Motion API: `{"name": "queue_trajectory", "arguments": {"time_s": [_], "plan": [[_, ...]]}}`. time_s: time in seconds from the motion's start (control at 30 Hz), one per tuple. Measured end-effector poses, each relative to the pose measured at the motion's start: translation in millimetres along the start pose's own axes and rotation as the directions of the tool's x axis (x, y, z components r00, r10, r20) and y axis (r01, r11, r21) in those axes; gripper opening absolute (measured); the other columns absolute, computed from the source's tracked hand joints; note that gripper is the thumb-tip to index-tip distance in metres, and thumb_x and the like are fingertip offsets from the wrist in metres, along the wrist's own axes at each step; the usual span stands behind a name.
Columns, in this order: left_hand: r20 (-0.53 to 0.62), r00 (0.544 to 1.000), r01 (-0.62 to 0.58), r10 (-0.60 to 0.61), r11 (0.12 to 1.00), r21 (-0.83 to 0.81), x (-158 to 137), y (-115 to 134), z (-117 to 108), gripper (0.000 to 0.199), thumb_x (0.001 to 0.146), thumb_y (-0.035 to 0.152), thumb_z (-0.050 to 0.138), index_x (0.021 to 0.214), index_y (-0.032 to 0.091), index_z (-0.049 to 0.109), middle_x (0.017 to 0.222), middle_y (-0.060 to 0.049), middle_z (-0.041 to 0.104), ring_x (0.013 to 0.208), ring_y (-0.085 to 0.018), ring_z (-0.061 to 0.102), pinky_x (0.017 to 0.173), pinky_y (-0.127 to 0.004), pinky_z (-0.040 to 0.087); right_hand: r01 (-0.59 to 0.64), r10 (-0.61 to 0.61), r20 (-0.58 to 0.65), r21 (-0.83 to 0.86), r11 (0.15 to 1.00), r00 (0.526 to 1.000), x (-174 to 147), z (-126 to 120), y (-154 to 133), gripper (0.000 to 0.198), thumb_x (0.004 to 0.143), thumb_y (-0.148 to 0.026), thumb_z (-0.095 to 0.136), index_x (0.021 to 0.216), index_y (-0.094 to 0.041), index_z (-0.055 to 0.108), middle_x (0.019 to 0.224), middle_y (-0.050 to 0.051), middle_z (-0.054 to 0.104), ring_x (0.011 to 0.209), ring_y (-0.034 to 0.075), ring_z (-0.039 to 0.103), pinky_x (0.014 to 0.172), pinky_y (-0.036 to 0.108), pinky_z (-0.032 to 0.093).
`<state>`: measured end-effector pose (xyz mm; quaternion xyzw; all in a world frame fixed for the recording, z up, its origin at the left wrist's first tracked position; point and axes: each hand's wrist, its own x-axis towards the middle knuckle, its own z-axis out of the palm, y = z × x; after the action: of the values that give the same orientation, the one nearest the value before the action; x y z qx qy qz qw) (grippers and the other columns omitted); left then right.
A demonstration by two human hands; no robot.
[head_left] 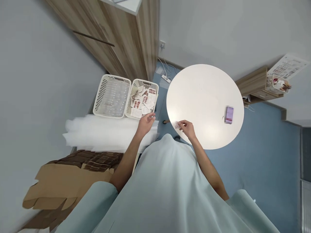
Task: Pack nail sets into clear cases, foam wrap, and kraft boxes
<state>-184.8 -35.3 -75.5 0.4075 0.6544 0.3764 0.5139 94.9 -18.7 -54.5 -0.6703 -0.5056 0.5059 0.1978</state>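
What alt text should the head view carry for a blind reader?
A person's right hand holds a small card at the edge of a round white table, while the left hand is by the near rim of a basket of cards.

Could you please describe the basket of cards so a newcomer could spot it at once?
Find the wood-grain cabinet left of the round white table. Near it, beyond the left hand, stands the basket of cards, nearer the table than the other white basket. Loose cards, some with reddish patches, set it apart from that neighbour's clear plastic.
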Motion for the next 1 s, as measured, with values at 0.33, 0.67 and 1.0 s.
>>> {"name": "queue_trajectory", "arguments": {"time_s": [0.33, 0.67, 1.0], "plan": [[-0.367, 0.922, 0.030, 0.121, 0.925, 0.379, 28.6, -29.1, -137.4, 0.051, 0.093, 0.028, 0.064, 0.141, 0.012, 0.063, 0.142, -0.020, 0.065, 0.128, -0.032, 0.067, 0.114, -0.047, 0.051, 0.134, -0.128, 0.089, -0.067, 0.989, 0.988, -11.4, 57.1, -88.3, 0.030, 0.092, -0.053, 0.068, 0.095, -0.024, 0.076, 0.102, 0.003, 0.080, 0.072, 0.018, 0.071, 0.062, 0.030, 0.053], [-0.404, 0.914, 0.234, 0.032, 0.773, 0.589, 72.0, -65.6, -164.2, 0.068, 0.084, 0.028, 0.074, 0.146, 0.006, 0.056, 0.142, -0.027, 0.060, 0.135, -0.045, 0.057, 0.116, -0.056, 0.045, 0.158, -0.144, 0.105, -0.136, 0.978, 0.984, -20.6, 83.0, -97.6, 0.023, 0.093, -0.046, 0.066, 0.093, -0.025, 0.076, 0.095, 0.003, 0.080, 0.071, 0.020, 0.072, 0.066, 0.032, 0.054], [-0.499, 0.867, 0.312, 0.013, 0.766, 0.562, 94.7, -65.1, -153.1, 0.092, 0.080, 0.037, 0.079, 0.155, 0.001, 0.040, 0.143, -0.033, 0.057, 0.136, -0.049, 0.054, 0.116, -0.062, 0.041, 0.134, -0.123, 0.074, -0.162, 0.978, 0.990, -32.5, 85.6, -93.6, 0.022, 0.094, -0.045, 0.066, 0.094, -0.025, 0.076, 0.103, 0.003, 0.081, 0.071, 0.019, 0.072, 0.072, 0.033, 0.056]]}}
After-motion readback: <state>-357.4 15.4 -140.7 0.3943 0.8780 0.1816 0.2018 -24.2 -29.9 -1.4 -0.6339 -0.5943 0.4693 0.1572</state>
